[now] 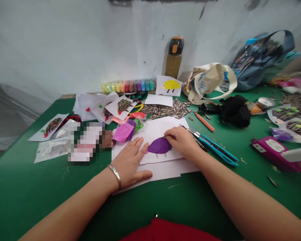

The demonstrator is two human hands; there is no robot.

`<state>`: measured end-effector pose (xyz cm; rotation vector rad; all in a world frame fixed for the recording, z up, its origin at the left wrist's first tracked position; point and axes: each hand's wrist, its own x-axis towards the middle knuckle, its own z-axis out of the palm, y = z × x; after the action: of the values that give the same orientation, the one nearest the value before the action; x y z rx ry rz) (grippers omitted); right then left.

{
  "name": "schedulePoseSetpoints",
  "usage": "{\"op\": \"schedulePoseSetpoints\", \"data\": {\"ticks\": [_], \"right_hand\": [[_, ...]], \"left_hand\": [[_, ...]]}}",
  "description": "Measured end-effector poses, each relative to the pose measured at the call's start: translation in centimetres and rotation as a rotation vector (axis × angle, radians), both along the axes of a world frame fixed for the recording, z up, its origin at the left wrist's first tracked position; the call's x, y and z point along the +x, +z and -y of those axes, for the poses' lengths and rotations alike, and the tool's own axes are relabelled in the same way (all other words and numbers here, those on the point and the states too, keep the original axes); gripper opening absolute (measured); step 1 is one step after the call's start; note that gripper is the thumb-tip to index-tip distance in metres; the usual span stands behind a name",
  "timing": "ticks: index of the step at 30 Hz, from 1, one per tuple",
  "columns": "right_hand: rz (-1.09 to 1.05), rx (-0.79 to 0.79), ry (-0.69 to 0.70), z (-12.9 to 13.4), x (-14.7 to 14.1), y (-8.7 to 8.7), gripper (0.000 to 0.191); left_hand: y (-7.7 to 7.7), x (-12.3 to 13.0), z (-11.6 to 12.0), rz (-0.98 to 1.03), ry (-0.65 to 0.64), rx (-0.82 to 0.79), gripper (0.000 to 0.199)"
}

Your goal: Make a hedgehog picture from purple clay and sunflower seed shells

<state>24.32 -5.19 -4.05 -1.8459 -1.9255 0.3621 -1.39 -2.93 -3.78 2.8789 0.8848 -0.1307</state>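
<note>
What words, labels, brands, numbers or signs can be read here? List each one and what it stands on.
No text can be read.
Magenta case: pale panels, any print too small.
Teal-handled tool: dark markings, too blurred.
Bottle: faint marks, unreadable.
Clear packet: any print too blurred.
Pixelated patch: hidden.
Sheet with the purple shape: no lettering visible.

two hands: left hand [129,159], right hand [182,142]; one bracelet [115,175]; one purple hedgehog [160,146]; one yellow hedgehog [172,85]; two handled bags: cream bag [212,80], blue bag [262,70]; one orange-lidded bottle [174,63]; one orange stick [205,122]; one magenta box [271,154]; one black bundle [237,112]; seeds [163,109] too many to count.
</note>
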Motion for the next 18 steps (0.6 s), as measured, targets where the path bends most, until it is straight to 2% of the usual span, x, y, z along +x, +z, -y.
{"op": "schedulePoseSetpoints", "data": {"ticks": [5, 11, 18], "right_hand": [[-0.075, 0.067, -0.033, 0.0, 0.1, -0.1, 0.02], [-0.138, 0.114, -0.057, -0.4, 0.3, -0.6, 0.022], [-0.053, 0.087, -0.033, 0.0, 0.7, -0.2, 0.021]], "left_hand": [[-0.3, -0.2, -0.1, 0.048, -0.005, 0.016, 0.087], [0.5, 0.3, -1.0, 0.075, -0.013, -0.034, 0.069], [1.1, 0.8, -1.1, 0.071, 0.044, -0.029, 0.07]]}}
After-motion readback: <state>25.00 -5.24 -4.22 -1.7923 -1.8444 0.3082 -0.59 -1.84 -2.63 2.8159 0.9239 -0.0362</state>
